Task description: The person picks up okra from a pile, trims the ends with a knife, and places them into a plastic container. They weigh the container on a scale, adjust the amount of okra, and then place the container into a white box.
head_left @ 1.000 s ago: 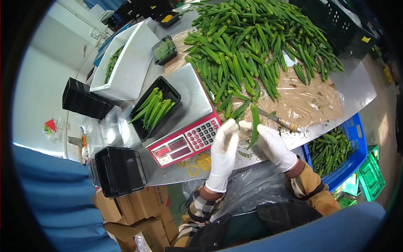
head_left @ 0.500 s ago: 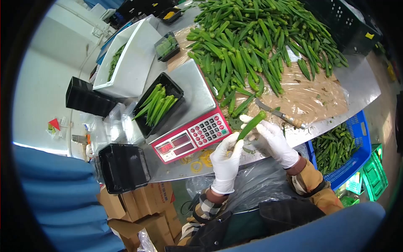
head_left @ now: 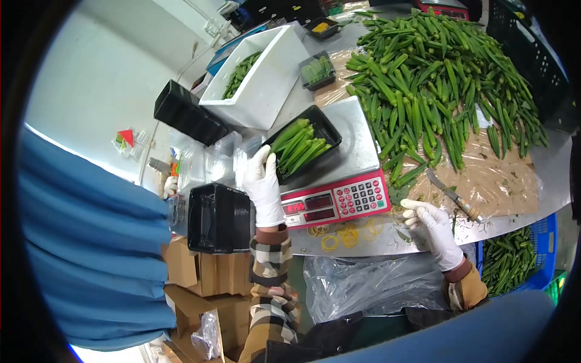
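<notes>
The left hand, in a white glove, grips the near corner of the black tray filled with okra pods, which sits on the platform of the red-faced scale. The right hand rests half-curled and empty at the table edge — just beside the yellow rubber bands. A knife lies near it on brown paper, below the big okra heap.

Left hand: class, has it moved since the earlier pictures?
Yes. The left hand has gone from in front of the scale's keypad to the black tray on the scale, touching its near end.
</notes>
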The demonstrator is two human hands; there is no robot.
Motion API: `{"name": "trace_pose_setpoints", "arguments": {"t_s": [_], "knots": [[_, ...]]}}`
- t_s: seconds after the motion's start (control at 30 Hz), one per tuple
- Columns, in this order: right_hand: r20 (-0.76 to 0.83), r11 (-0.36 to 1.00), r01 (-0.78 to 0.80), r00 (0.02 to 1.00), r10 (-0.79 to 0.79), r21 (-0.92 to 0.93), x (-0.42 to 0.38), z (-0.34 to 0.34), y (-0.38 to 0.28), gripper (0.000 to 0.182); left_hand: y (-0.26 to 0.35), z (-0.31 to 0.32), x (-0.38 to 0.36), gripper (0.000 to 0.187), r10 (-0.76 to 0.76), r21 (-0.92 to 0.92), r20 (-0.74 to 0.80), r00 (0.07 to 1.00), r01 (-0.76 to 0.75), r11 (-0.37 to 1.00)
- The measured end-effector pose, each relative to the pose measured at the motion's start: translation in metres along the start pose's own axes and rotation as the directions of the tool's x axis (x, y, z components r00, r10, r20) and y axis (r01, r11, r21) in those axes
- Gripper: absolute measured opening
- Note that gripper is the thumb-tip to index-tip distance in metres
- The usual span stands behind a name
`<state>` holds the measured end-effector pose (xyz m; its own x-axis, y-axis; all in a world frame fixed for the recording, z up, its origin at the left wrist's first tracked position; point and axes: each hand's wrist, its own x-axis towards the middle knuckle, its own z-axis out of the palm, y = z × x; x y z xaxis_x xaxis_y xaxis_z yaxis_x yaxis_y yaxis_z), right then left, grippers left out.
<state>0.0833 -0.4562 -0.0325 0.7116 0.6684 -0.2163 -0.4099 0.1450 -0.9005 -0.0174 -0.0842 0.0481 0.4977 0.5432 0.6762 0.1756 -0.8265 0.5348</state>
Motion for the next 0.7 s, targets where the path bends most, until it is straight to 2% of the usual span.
{"name": "trace_pose_setpoints", "arguments": {"t_s": [0.03, 0.07, 0.13, 0.17, 0.27, 0.3, 0.33, 0.4, 0.43, 0.5, 0.53, 0.6, 0.67, 0.7], "knots": [[-0.013, 0.999, -0.024, 1.000, 0.024, 0.039, 0.000, 0.002, -0.001, 0.032, -0.009, 0.002, 0.006, 0.025, 0.086, 0.111, 0.095, 0.992, -0.096, 0.989], [-0.019, 0.999, -0.032, 0.999, 0.033, 0.030, 0.000, 0.002, -0.004, 0.032, -0.024, 0.003, 0.006, 0.028, 0.114, 0.136, 0.151, 0.982, -0.135, 0.981], [-0.036, 0.999, -0.049, 0.998, 0.050, 0.015, 0.002, -0.001, -0.011, 0.032, -0.036, 0.007, 0.006, 0.031, 0.063, 0.092, 0.201, 0.978, -0.083, 0.992], [-0.042, 1.000, -0.027, 0.999, 0.027, -0.015, 0.008, -0.008, -0.009, 0.031, -0.043, 0.008, 0.004, 0.033, 0.096, 0.124, 0.225, 0.970, -0.127, 0.984], [-0.050, 0.987, -0.022, 0.999, 0.014, -0.159, 0.032, -0.020, -0.034, 0.029, -0.045, 0.012, -0.001, 0.033, -0.005, 0.061, 0.201, 0.980, -0.008, 0.998], [-0.022, 0.978, 0.086, 0.996, -0.091, -0.190, 0.050, -0.031, -0.030, 0.028, -0.041, 0.012, -0.002, 0.033, -0.005, 0.123, 0.221, 0.975, -0.022, 0.992], [-0.045, 0.940, 0.140, 0.986, -0.162, -0.311, 0.066, -0.037, -0.038, 0.028, -0.043, 0.014, -0.003, 0.032, 0.005, 0.119, 0.234, 0.972, -0.034, 0.992], [-0.160, 0.938, 0.067, 0.979, -0.128, -0.340, 0.104, -0.049, -0.046, 0.028, -0.051, 0.018, -0.004, 0.032, 0.026, 0.114, 0.257, 0.966, -0.057, 0.992], [-0.211, 0.856, 0.082, 0.953, -0.217, -0.511, 0.127, -0.057, -0.044, 0.030, -0.053, 0.020, -0.004, 0.031, 0.028, 0.066, 0.269, 0.963, -0.048, 0.997], [-0.277, 0.611, 0.029, 0.874, -0.400, -0.791, 0.161, -0.063, -0.045, 0.037, -0.051, 0.019, -0.002, 0.031, 0.049, 0.151, 0.348, 0.936, -0.108, 0.983], [-0.293, 0.431, -0.108, 0.872, -0.393, -0.896, 0.166, -0.052, -0.060, 0.039, -0.050, 0.020, -0.003, 0.031, 0.039, 0.170, 0.367, 0.930, -0.108, 0.980], [-0.323, 0.233, -0.258, 0.892, -0.316, -0.938, 0.185, -0.042, -0.064, 0.041, -0.048, 0.022, -0.003, 0.032, 0.037, 0.118, 0.345, 0.938, -0.083, 0.990], [-0.334, 0.160, -0.297, 0.887, -0.319, -0.942, 0.206, -0.047, -0.053, 0.039, -0.042, 0.021, -0.002, 0.033, 0.046, 0.097, 0.298, 0.953, -0.078, 0.992], [-0.340, 0.200, -0.286, 0.877, -0.338, -0.937, 0.209, -0.049, -0.052, 0.038, -0.032, 0.021, -0.003, 0.034, 0.056, 0.101, 0.258, 0.964, -0.084, 0.991]]}}
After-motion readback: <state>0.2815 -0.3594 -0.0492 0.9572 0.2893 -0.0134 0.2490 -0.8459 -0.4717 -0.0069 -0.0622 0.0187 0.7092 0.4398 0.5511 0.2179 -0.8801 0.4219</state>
